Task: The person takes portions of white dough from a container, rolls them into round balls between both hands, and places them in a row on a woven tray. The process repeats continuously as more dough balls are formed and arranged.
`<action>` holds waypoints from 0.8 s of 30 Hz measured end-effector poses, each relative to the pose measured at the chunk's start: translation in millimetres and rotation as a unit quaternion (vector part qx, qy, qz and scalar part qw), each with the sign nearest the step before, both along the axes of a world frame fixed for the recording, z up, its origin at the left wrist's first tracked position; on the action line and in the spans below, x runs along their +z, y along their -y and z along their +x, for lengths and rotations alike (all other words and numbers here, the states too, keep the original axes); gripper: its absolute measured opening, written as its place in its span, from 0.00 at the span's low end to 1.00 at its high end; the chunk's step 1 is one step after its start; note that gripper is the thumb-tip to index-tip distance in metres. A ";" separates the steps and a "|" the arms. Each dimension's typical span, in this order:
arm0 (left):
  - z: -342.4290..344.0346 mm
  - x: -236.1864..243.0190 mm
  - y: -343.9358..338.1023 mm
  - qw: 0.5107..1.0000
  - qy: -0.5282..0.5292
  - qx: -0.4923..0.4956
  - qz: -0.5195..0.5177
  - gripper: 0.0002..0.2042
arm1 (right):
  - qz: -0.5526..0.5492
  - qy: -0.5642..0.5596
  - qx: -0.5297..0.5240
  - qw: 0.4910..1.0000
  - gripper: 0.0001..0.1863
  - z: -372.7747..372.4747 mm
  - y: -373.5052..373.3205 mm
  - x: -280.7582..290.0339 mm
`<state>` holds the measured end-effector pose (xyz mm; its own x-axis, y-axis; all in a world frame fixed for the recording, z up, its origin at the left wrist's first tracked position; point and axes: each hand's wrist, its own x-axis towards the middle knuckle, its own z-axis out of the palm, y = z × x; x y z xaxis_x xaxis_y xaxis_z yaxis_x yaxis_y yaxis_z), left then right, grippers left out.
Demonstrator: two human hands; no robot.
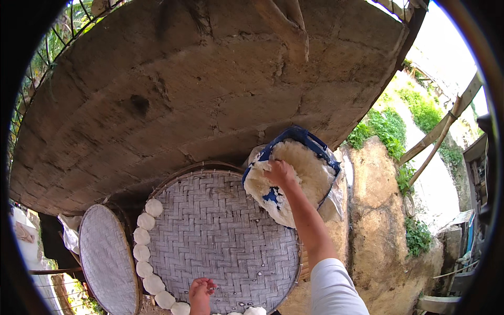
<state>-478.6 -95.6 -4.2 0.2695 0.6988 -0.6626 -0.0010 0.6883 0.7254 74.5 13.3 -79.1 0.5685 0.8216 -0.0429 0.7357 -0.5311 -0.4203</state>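
My right hand (281,173) reaches into a blue plastic basin (323,149) that holds a large mass of soft white dough (315,170). Its fingers are curled into the dough, and their tips are hidden there. My left hand (200,289) is over the near part of a big round woven bamboo tray (220,226). Its fingers are loosely bent, with bits of white on them and nothing visible between them. Along the tray's left and near rim runs a row of flattened white dough rounds (142,253). The basin overlaps the tray's far right edge.
A smaller round woven tray (107,262) leans at the left. Behind the trays rises a brown block wall (210,94). Rough ground (373,210) with green plants lies at the right, beside slanting wooden poles (441,131).
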 end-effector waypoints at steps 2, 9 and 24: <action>-3.8 2.6 -1.6 1.000 0.007 0.007 0.003 0.07 | -0.021 0.021 -0.011 1.000 0.28 3.9 13.3 13.1; 44.3 1.4 -25.2 1.000 0.028 0.002 0.007 0.07 | -0.030 -0.050 -0.131 0.990 0.30 -13.9 30.6 16.6; 180.7 2.7 -83.1 0.975 0.049 -0.170 0.133 0.09 | 0.013 -0.054 -0.086 0.995 0.29 23.1 54.1 42.2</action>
